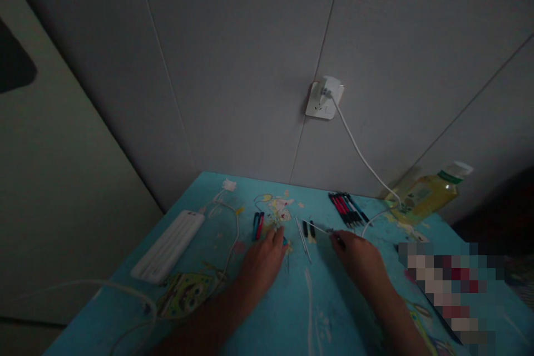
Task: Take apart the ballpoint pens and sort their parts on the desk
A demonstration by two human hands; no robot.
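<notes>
My left hand [265, 256] rests low over the table, fingers stretched forward and slightly apart. A small teal and red piece [285, 241] shows at its right edge; what lies under the palm is hidden. Just beyond it are blue and red pen barrels [258, 226]. My right hand [357, 256] is closed around the dark end of a thin white pen refill [316, 226], which points left. Between my hands lie loose white refills [303, 240] and two short black pen grips [308, 228].
Several pens [348, 209] lie in a row at the back right, beside a bottle of yellow liquid [431, 194]. A white power strip [169, 245] and cables are on the left. A charger [329, 88] sits in the wall socket. A blurred-out item [454, 289] lies right.
</notes>
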